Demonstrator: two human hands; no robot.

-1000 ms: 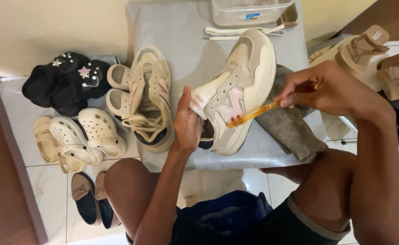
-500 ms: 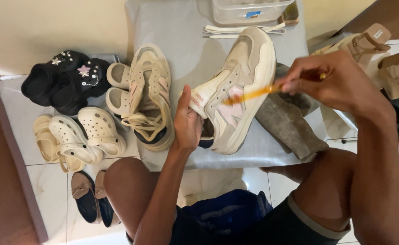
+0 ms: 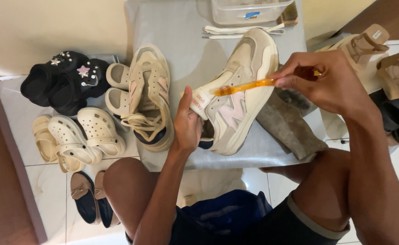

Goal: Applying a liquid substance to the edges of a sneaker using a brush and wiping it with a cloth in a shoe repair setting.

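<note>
A clear plastic box point(image 3: 249, 11) stands at the far edge of the grey table point(image 3: 181, 41), with a small blue label point(image 3: 253, 15) on its near wall. The sneaker point(image 3: 235, 90) near the table's front edge carries a white tongue label point(image 3: 200, 100) with red print. A small white sticker point(image 3: 377, 34) sits inside a tan sandal point(image 3: 360, 45) beyond the table's right edge.

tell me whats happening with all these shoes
A seated person steadies a cream and pink sneaker with the left hand at its heel opening, while the right hand holds an orange toothbrush against its tongue. It sits on a grey covered table beside its mate. Clogs and sandals lie around.
</note>
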